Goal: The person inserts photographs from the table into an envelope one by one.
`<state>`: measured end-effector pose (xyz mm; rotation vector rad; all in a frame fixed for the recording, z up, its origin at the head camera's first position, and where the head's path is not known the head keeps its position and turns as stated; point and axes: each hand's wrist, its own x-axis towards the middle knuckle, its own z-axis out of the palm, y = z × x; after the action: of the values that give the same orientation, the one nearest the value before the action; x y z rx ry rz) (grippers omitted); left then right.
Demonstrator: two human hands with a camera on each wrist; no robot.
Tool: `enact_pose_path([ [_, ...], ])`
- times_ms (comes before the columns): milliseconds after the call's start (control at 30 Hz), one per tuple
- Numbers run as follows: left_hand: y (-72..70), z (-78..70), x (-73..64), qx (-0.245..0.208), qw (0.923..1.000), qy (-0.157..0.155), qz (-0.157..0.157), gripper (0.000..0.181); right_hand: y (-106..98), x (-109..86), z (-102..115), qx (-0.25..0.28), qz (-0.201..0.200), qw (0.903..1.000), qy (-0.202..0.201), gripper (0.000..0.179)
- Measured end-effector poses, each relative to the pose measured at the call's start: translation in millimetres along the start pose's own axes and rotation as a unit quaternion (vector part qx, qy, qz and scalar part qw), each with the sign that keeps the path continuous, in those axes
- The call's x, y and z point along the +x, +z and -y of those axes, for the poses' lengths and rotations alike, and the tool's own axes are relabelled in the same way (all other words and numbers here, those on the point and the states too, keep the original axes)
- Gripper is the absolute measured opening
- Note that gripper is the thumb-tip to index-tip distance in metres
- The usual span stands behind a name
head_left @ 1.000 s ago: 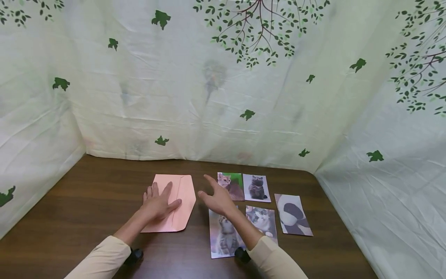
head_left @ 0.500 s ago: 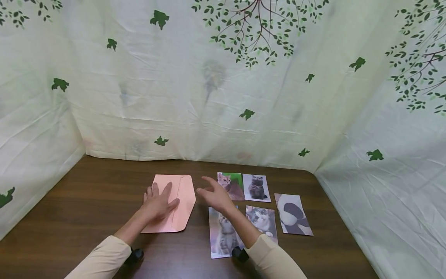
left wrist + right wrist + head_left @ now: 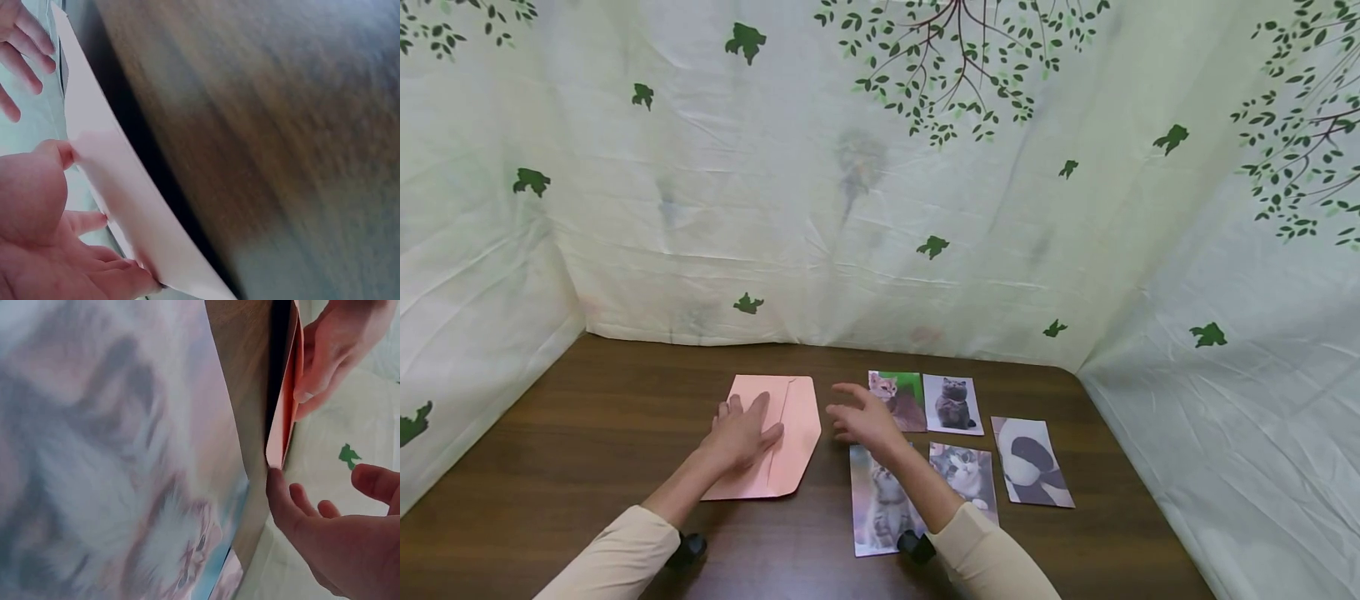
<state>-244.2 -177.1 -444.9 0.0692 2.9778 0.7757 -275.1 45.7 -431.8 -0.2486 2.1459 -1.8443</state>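
Note:
A pink envelope (image 3: 793, 437) lies on the table with its flap side facing right. My left hand (image 3: 741, 437) rests on its left part, fingers spread, thumb pointing right. In the left wrist view, that hand's fingertips (image 3: 103, 219) touch the envelope's surface. My right hand (image 3: 868, 425) hovers just right of the flap, fingers relaxed and holding nothing. From the right wrist, the envelope (image 3: 284, 419) stands slightly gaping near the left thumb (image 3: 306, 394), and the right hand (image 3: 337, 540) reaches toward its flap end with one fingertip overlapping the corner.
Right of the envelope lie several cat photos: one with green background (image 3: 910, 392), a dark grey cat (image 3: 952, 404), a sitting kitten (image 3: 880, 512) partly under the right forearm, and a close-up (image 3: 966, 475). A black-and-white picture (image 3: 1033, 462) is farther right. A leaf-printed curtain (image 3: 820, 208) surrounds the table.
The right index finger has dropped from pointing outward, and more of that hand's fingers now show below it. The left thumb has drawn in slightly. The envelope and photos stay put.

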Motion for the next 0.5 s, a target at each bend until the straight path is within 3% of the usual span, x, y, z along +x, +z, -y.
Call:
enact_pose_path([
  [300, -3.1, -1.3, 0.5, 0.003, 1.0000, 0.005, -0.004, 0.064, 2.0, -0.5, 0.7, 0.036, 0.017, 0.9987, 0.033, 0.051],
  [500, -4.2, -0.5, -0.5, -0.002, 0.9998, 0.016, -0.014, 0.063, 2.4, -1.1, 1.2, 0.048, 0.024, 0.9981, 0.032, 0.051],
])
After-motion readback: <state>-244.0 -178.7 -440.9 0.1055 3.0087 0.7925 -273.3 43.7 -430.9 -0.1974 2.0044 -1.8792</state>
